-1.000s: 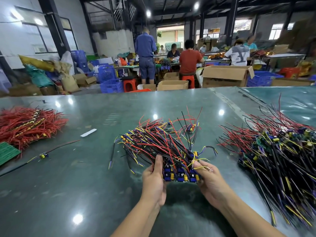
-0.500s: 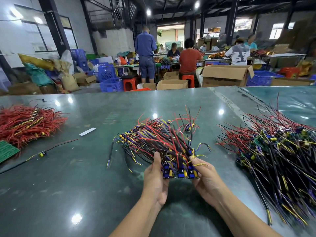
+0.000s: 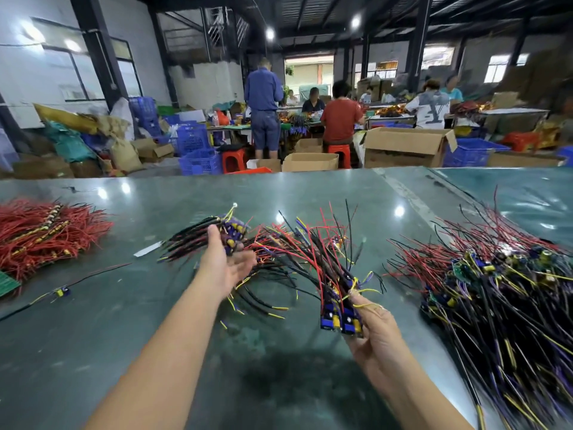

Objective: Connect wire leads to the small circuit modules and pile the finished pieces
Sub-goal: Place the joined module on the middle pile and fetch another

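Over a green table (image 3: 93, 352), the right hand (image 3: 376, 339) gripped a bundle (image 3: 338, 293) of wired modules, while the left hand (image 3: 224, 263), fingers apparently curled, held a second batch (image 3: 217, 232). A finished pile (image 3: 496, 283) lay at right.

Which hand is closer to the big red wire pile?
Left. The left hand holds wired modules mid-table, right of the red wire pile; the right hand is farther right.
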A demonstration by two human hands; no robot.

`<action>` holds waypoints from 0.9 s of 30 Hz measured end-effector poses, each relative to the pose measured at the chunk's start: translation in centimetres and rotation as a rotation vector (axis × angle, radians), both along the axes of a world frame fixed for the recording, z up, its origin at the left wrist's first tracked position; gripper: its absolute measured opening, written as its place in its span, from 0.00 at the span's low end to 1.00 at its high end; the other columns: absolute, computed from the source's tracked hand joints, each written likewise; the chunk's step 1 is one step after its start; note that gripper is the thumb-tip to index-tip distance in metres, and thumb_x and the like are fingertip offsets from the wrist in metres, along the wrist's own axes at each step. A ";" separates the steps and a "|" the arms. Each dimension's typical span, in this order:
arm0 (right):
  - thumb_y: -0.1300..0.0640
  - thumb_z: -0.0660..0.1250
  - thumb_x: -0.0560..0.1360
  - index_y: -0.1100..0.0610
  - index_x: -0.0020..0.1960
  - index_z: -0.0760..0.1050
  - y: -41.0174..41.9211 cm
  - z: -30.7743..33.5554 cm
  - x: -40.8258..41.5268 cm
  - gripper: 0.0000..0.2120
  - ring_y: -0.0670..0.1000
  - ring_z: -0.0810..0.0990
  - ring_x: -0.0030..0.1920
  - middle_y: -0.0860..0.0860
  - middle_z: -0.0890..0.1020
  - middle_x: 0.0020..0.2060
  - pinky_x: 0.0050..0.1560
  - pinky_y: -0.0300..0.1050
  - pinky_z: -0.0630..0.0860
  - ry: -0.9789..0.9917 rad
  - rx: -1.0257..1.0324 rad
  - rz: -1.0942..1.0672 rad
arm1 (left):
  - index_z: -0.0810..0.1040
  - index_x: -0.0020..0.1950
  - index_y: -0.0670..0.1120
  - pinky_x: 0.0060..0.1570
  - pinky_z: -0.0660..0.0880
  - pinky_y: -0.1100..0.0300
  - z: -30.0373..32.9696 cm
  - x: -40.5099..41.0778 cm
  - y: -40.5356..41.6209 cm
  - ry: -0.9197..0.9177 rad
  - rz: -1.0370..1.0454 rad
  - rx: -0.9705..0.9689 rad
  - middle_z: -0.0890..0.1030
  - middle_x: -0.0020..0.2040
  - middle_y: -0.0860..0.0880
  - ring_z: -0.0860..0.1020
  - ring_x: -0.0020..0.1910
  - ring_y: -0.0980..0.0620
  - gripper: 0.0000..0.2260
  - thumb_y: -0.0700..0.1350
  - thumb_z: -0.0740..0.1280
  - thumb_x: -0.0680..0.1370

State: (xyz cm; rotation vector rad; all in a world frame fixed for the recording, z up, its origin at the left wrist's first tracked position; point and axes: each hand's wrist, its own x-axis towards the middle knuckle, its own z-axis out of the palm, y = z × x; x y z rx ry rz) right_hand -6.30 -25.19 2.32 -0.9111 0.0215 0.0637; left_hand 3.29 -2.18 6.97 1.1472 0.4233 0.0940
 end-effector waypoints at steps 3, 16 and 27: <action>0.55 0.67 0.67 0.55 0.34 0.85 -0.1 0.1 0.0 0.08 0.45 0.83 0.33 0.52 0.85 0.35 0.32 0.35 0.77 -0.012 0.021 -0.010 | 0.72 0.40 0.37 0.17 0.66 0.69 -1.6 -0.3 0.3 0.201 -0.173 0.494 0.74 0.32 0.41 0.74 0.19 0.53 0.22 0.55 0.58 0.81; 0.52 0.67 0.69 0.56 0.48 0.85 -0.9 1.6 -0.7 0.13 0.49 0.85 0.44 0.54 0.85 0.48 0.38 0.39 0.80 0.060 0.168 0.226 | 0.82 0.51 0.41 0.33 0.80 0.59 -5.1 -8.5 -4.9 0.004 -0.709 -0.279 0.83 0.49 0.40 0.83 0.38 0.47 0.19 0.52 0.70 0.67; 0.47 0.68 0.71 0.55 0.40 0.86 -0.3 1.2 -0.2 0.13 0.49 0.84 0.36 0.54 0.86 0.42 0.38 0.41 0.81 0.287 -0.099 0.026 | 0.79 0.57 0.41 0.48 0.79 0.49 -6.3 -9.6 -7.6 -0.228 -0.713 -0.418 0.81 0.55 0.38 0.82 0.47 0.42 0.25 0.49 0.80 0.64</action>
